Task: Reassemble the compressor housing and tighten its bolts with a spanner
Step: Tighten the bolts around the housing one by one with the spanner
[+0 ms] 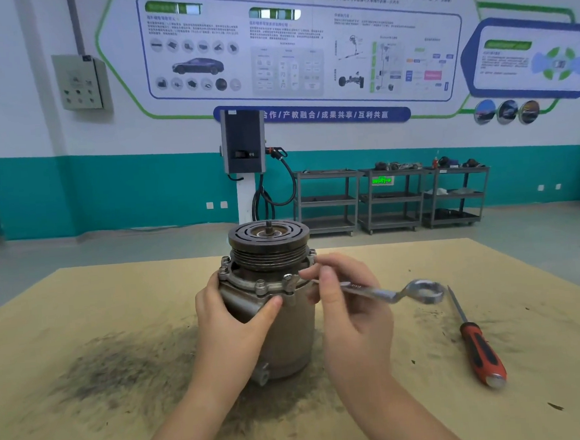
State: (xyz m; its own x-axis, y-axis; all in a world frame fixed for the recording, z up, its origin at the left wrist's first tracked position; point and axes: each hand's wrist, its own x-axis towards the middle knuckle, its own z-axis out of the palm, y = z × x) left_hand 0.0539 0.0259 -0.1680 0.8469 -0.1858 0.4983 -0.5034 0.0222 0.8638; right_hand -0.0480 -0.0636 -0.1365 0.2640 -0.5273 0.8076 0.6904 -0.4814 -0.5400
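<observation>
The compressor stands upright in the middle of the table, its grooved pulley on top. A flanged housing ring with several bolts sits below the pulley. My left hand grips the left side of the body, thumb pressed under the flange. My right hand holds a silver spanner by its shank. The spanner's open end sits on a front bolt; its ring end points right.
A screwdriver with a red and black handle lies on the table at the right. The tan table top is smeared with dark grime around the compressor. Shelving carts and a wall charger stand far behind.
</observation>
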